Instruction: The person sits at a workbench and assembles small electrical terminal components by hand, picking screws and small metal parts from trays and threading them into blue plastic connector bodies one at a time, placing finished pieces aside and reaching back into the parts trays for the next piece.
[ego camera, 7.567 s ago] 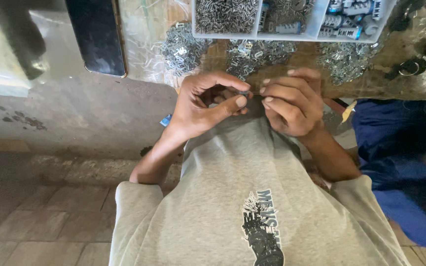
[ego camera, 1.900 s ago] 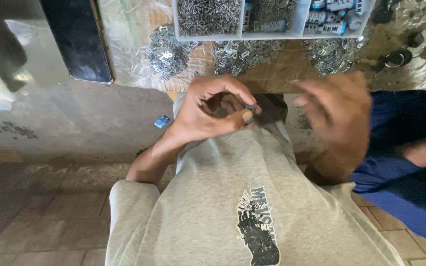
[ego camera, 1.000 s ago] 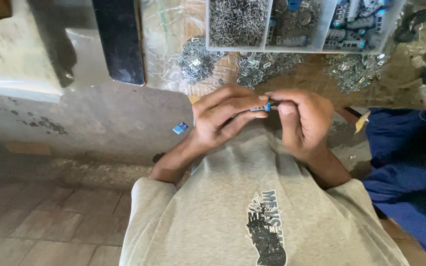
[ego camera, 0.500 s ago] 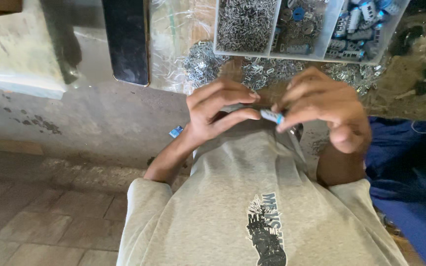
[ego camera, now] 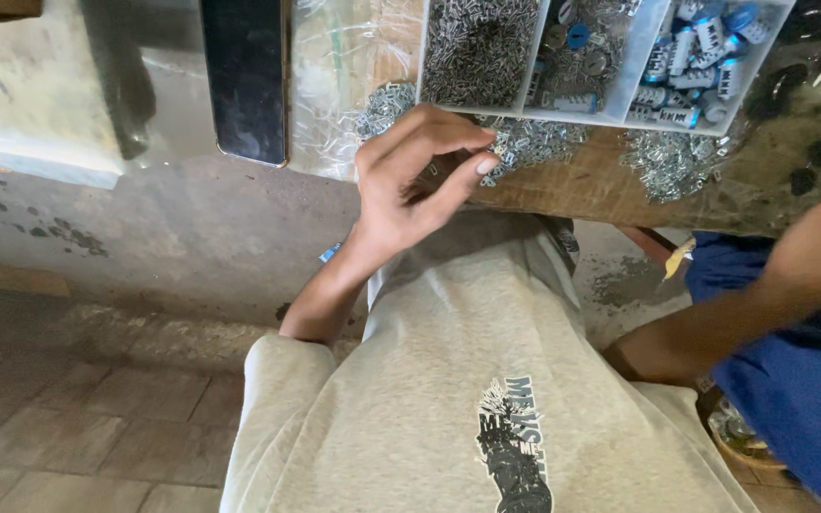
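My left hand (ego camera: 409,180) is raised to the front edge of the wooden table (ego camera: 610,190), fingers curled and thumb close to the fingertips. It touches a loose heap of small silver metal clips (ego camera: 525,142). Whether a clip sits between the fingers I cannot tell. My right forearm (ego camera: 762,285) stretches out to the right and the hand itself is past the frame edge. Just beyond the heap lies a white compartment tray (ego camera: 563,114) holding more clips, washers and blue-and-silver cylinders (ego camera: 700,43).
A black phone (ego camera: 244,81) lies on clear plastic sheeting (ego camera: 344,85) left of the tray. More clips (ego camera: 662,166) and dark round parts (ego camera: 814,152) are scattered at the right. A person in blue clothing (ego camera: 800,399) sits close on my right. Below is a tiled floor (ego camera: 68,437).
Half a second ago both hands met over a small blue-and-silver part. Now my right hand has swung out of view to the right, and my left hand has reached up to the clip heap.
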Tool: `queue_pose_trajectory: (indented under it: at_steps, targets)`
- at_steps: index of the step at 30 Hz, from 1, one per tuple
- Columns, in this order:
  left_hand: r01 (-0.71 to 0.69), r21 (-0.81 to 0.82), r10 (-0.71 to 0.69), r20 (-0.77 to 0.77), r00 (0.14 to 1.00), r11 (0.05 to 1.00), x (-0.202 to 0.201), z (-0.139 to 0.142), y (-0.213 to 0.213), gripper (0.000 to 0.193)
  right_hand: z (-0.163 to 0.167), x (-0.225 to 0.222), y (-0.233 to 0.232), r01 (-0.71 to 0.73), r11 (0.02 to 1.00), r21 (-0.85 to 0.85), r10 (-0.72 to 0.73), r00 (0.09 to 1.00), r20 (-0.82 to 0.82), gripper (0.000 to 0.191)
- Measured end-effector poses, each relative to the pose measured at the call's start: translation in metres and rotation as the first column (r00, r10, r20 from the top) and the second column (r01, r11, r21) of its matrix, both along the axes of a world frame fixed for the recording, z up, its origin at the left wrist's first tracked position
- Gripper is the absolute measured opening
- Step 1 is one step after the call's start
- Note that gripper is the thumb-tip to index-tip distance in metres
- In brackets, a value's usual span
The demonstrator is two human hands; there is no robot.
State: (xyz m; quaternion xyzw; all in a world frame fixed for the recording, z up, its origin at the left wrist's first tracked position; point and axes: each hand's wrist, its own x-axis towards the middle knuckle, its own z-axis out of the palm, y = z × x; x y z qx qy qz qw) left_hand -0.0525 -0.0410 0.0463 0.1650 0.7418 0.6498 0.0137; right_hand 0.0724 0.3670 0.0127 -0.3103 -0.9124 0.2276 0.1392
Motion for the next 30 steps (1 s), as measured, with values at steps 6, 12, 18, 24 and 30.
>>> queue_pose_trajectory:
  at_steps: [6,12,18,24,30]
  targets:
    - [0.054,-0.201,-0.086,-0.155,0.984,0.978,-0.027,0.004,0.023,0.021,0.001,0.002,-0.014,-0.362,0.862,0.355,0.323,0.932,0.166,0.027]
    - [-0.218,-0.620,-0.125,-0.460,0.879,0.754,-0.047,0.002,0.066,0.017,0.028,0.002,-0.022,-0.511,0.849,0.136,0.477,0.851,0.219,0.026]
    - [-0.184,-0.866,-0.149,-0.281,0.948,0.464,-0.054,-0.002,0.081,0.019,0.052,0.000,-0.014,-0.634,0.749,0.191,0.588,0.770,0.249,0.033]
    - [-0.143,-0.821,-0.207,-0.301,0.931,0.552,-0.059,0.011,0.076,0.008,0.044,-0.036,-0.038,-0.666,0.735,0.127,0.675,0.737,-0.047,0.017]
    - [-0.075,-0.503,-0.094,-0.302,0.949,0.861,-0.052,0.028,0.053,0.019,0.046,-0.096,-0.105,-0.775,0.591,0.224,0.804,0.540,-0.251,0.016]
